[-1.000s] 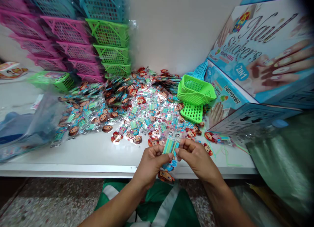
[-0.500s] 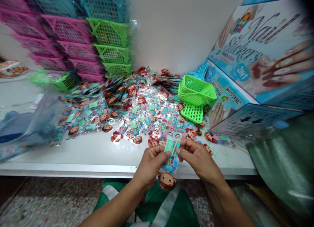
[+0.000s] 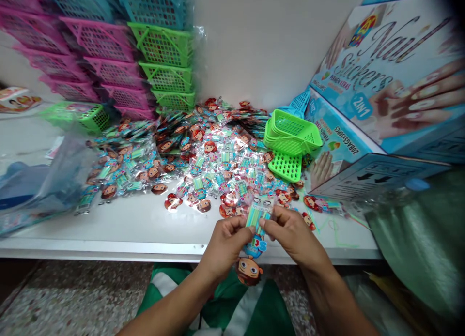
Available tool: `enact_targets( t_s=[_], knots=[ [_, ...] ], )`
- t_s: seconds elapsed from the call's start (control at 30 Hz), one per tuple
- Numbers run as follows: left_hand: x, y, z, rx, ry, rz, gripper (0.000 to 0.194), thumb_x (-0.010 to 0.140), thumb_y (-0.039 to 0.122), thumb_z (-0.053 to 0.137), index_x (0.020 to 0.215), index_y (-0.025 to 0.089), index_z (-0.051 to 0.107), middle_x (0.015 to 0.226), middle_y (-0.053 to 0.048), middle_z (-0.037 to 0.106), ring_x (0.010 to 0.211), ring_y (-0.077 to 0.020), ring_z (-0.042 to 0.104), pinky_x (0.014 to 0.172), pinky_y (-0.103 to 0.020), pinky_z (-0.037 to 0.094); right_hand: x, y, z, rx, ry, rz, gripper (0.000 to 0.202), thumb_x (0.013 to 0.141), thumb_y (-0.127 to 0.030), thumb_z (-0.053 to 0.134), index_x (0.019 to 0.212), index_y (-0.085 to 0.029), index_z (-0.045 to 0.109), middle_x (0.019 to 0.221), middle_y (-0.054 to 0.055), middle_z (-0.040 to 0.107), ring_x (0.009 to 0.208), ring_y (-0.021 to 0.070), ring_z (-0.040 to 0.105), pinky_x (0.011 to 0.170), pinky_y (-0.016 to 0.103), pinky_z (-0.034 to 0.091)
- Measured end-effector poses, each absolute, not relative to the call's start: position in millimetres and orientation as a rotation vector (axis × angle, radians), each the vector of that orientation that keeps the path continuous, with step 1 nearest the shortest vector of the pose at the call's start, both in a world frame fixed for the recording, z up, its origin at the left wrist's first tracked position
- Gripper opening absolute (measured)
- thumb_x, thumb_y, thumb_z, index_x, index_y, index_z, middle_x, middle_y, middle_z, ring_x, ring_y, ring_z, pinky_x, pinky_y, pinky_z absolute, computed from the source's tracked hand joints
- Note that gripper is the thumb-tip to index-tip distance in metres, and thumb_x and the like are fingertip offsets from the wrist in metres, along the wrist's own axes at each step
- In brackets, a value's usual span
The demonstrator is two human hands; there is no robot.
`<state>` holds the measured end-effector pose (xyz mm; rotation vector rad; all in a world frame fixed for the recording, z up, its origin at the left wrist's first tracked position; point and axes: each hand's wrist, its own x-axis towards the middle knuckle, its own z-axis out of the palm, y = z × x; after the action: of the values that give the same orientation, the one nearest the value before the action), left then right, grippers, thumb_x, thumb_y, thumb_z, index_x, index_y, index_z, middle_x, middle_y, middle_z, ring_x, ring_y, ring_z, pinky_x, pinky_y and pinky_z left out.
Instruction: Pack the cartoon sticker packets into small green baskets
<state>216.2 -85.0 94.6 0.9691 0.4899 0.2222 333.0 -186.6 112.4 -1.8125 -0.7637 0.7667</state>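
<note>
Between my hands is a small clear packet (image 3: 256,249) with green and blue sticks inside and a cartoon head printed at its lower end. My left hand (image 3: 227,244) pinches its left edge between thumb and fingers. On the opposite edge, my right hand (image 3: 294,232) grips it the same way, thumb on the front. The packet hangs over the table's front edge, head end towards me. Just beyond lies a big heap of similar packets (image 3: 221,157), some with red-haired heads and some with brown-haired ones.
Stacked pink baskets (image 3: 112,43) and green baskets (image 3: 163,48) rise at the back left. Nested green baskets (image 3: 292,132) stand right of the heap, beside a large Nail Stickers box (image 3: 395,69). A clear plastic bag (image 3: 43,181) lies left; a dark green sack (image 3: 421,239) bulges at right.
Both hands keep hold of the packet, which has shifted slightly to the right and turned a little. The heap and the baskets look unchanged.
</note>
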Motion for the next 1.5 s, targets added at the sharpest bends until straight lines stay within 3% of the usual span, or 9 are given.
enact_targets(
  t_s=[0.2, 0.53, 0.9, 1.13, 1.5],
  knots=[
    [215.8, -84.3, 92.5, 0.974, 0.515, 0.250, 0.015, 0.069, 0.026, 0.067, 0.075, 0.014, 0.060, 0.062, 0.003, 0.054, 0.052, -0.0061, 0.047, 0.051, -0.018, 0.039, 331.5, -186.8, 109.6, -1.865, -0.761, 0.751, 0.022, 0.078, -0.033, 0.056, 0.063, -0.020, 0.045, 0.056, -0.005, 0.043, 0.053, 0.0105, 0.039, 0.048, 0.022, 0.030],
    [216.6, -78.9, 95.4, 0.994, 0.517, 0.254, 0.018, 0.068, 0.027, 0.065, 0.061, 0.013, 0.055, 0.052, 0.005, 0.047, 0.046, -0.0048, 0.038, 0.047, -0.018, 0.033, 330.4, -189.8, 111.8, -1.770, -0.715, 0.834, 0.024, 0.078, -0.036, 0.060, 0.066, -0.018, 0.050, 0.055, -0.005, 0.044, 0.053, 0.0096, 0.038, 0.049, 0.022, 0.029],
    [214.1, -78.6, 94.5, 1.053, 0.542, 0.256, 0.018, 0.068, 0.028, 0.067, 0.066, 0.012, 0.060, 0.055, 0.003, 0.051, 0.049, -0.0060, 0.042, 0.050, -0.019, 0.034, 329.6, -187.3, 106.3, -1.820, -0.697, 0.809, 0.031, 0.076, -0.042, 0.062, 0.063, -0.019, 0.046, 0.056, -0.006, 0.035, 0.051, 0.0084, 0.030, 0.047, 0.022, 0.025],
    [213.1, -79.4, 95.5, 1.094, 0.544, 0.243, 0.019, 0.067, 0.029, 0.066, 0.062, 0.013, 0.057, 0.052, 0.004, 0.047, 0.048, -0.0065, 0.039, 0.050, -0.020, 0.033, 329.0, -186.2, 108.1, -1.814, -0.722, 0.856, 0.024, 0.078, -0.040, 0.058, 0.070, -0.018, 0.052, 0.061, -0.004, 0.045, 0.055, 0.0102, 0.037, 0.050, 0.023, 0.031],
    [213.7, -78.4, 94.3, 1.049, 0.547, 0.262, 0.017, 0.065, 0.025, 0.069, 0.069, 0.014, 0.056, 0.060, 0.004, 0.051, 0.051, -0.0066, 0.044, 0.050, -0.019, 0.034, 324.5, -180.4, 113.0, -1.945, -0.802, 0.744, 0.024, 0.074, -0.030, 0.051, 0.058, -0.020, 0.036, 0.055, -0.006, 0.033, 0.052, 0.0093, 0.031, 0.046, 0.022, 0.025]
  ],
)
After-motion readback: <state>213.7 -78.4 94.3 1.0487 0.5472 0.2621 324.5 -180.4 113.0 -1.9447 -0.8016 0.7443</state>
